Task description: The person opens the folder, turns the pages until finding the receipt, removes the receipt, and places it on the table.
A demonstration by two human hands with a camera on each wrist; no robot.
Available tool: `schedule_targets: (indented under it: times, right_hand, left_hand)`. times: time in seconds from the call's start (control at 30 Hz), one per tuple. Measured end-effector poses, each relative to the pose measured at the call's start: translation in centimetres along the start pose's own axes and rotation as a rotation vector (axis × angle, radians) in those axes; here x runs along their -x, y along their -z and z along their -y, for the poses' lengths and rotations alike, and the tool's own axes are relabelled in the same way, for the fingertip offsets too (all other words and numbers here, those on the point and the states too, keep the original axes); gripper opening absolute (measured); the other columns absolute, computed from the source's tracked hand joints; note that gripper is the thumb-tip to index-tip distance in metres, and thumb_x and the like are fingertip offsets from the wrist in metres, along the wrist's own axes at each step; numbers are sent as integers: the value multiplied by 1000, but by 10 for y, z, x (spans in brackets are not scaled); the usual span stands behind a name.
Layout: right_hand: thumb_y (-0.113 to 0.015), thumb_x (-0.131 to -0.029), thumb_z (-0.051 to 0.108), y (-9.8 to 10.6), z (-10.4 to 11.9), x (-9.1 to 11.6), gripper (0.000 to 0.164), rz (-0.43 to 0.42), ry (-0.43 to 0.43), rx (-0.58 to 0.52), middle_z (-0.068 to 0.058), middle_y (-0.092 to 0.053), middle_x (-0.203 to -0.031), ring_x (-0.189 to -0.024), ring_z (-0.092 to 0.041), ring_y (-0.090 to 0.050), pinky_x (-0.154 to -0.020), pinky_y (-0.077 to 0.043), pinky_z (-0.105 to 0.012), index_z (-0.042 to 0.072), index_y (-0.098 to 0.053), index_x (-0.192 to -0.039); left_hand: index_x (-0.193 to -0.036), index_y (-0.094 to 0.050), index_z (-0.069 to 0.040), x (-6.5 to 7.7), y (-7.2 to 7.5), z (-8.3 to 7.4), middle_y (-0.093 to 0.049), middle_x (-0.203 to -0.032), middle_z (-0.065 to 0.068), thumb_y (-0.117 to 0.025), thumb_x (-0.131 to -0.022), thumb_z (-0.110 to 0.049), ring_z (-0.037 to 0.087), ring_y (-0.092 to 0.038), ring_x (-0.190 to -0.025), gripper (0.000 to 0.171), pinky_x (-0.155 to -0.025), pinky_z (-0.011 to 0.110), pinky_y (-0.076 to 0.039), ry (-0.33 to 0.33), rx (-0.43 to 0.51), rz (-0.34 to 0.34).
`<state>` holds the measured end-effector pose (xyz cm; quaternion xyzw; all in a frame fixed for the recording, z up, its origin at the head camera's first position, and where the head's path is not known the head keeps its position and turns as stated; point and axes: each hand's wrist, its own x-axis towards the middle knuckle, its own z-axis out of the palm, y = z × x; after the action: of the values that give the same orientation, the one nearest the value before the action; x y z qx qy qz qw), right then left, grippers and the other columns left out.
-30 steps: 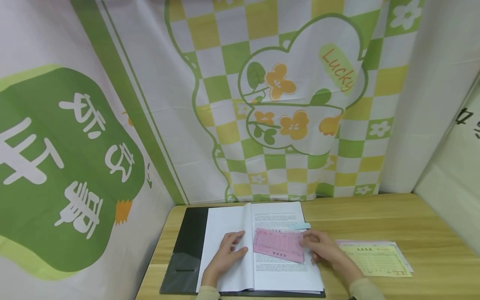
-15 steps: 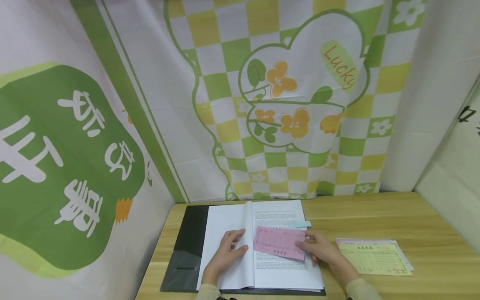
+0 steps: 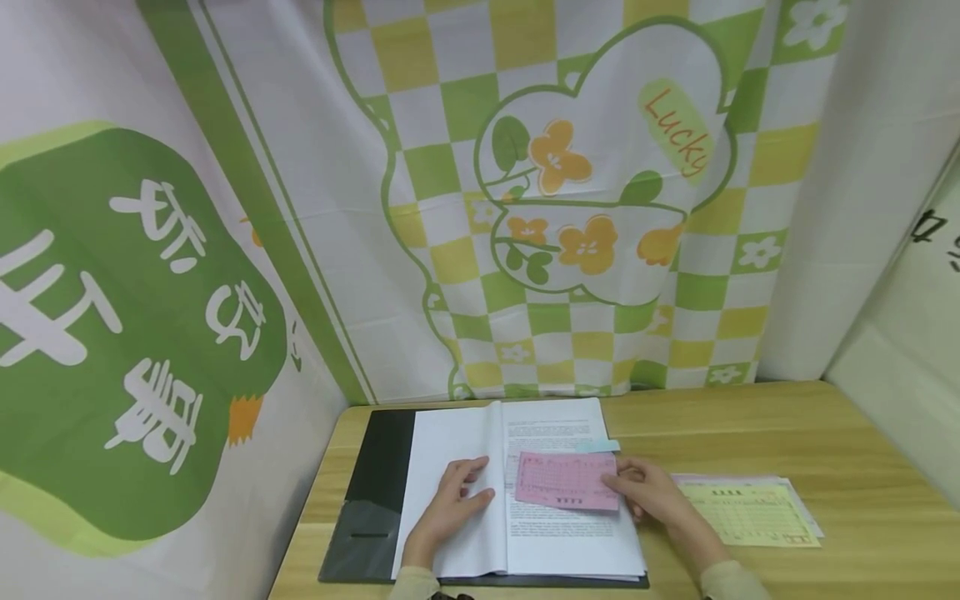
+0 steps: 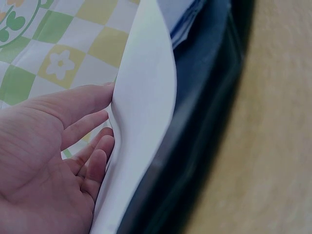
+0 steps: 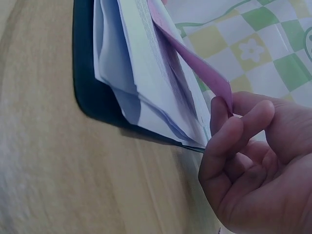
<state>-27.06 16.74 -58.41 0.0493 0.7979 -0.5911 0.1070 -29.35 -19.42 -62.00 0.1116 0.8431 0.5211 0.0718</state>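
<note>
An open black folder (image 3: 367, 475) holds white sheets, with a blank page (image 3: 442, 442) on the left and a printed page (image 3: 570, 554) on the right. My left hand (image 3: 450, 504) rests on the blank page near the fold; in the left wrist view its relaxed fingers (image 4: 97, 165) lie against the paper. Thumb and fingers of my right hand (image 3: 656, 492) pinch a pink printed slip (image 3: 566, 479) by its right end. The right wrist view shows the slip (image 5: 195, 63) slanting up off the page, its corner between the fingertips.
A light blue sticky tab (image 3: 597, 447) juts out from the right page's edge. Right of the folder, a yellow printed slip (image 3: 750, 517) lies on other slips on the wooden table (image 3: 847, 467). Patterned cloth (image 3: 525, 333) hangs behind and at the sides.
The pink slip has turned straighter and shifted a little to the right in my right hand, whose grip at its right end has changed slightly. My left hand stays in place.
</note>
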Motion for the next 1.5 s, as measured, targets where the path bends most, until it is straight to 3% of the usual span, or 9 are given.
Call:
schedule_targets:
  times: [0.27, 0.6, 1.0, 1.3, 1.5]
  right_hand:
    - [-78, -96, 18, 4, 6, 5, 34, 15, 26, -81, -4, -57, -73, -49, -10, -45, -47, -44, -24, -3, -60, -116]
    - [-74, -100, 18, 23, 3, 6, 37, 66, 73, -142, -4, -70, -88, -50, -7, -46, -49, -45, -24, -6, -57, -122]
    - [-75, -100, 26, 49, -4, 12, 39, 24, 17, -151, -1, -73, -90, -51, -5, -45, -50, -44, -22, -1, -60, -124]
    - [-71, -103, 30, 67, -9, 19, 44, 43, -3, -158, 5, -56, -69, -52, -7, -45, -54, -47, -23, -2, -56, -129]
    - [-69, -104, 26, 83, -16, 26, 37, 36, 12, -151, 7, -48, -62, -52, -7, -44, -55, -47, -24, -1, -58, -127]
  left_hand:
    - [-151, -57, -10, -2, 0, -2, -48, -145, 12, -75, -98, -25, 29, -48, -129, 57, -105, 47, -41, -9, 9, 0]
    - [-151, -57, -10, -3, 1, -2, -48, -144, 11, -75, -99, -27, 28, -48, -128, 58, -105, 48, -41, -5, -3, -4]
    - [-151, -57, -12, -1, 0, -2, -48, -145, 10, -76, -98, -28, 29, -48, -128, 58, -106, 50, -41, 30, -12, -6]
    - [-150, -58, -14, 1, -1, -2, -48, -146, 10, -77, -97, -27, 29, -48, -129, 58, -106, 51, -41, 33, -16, -6]
    - [-150, -58, -13, 1, -1, -2, -48, -146, 10, -76, -97, -25, 30, -48, -130, 58, -107, 52, -41, 29, -9, -6]
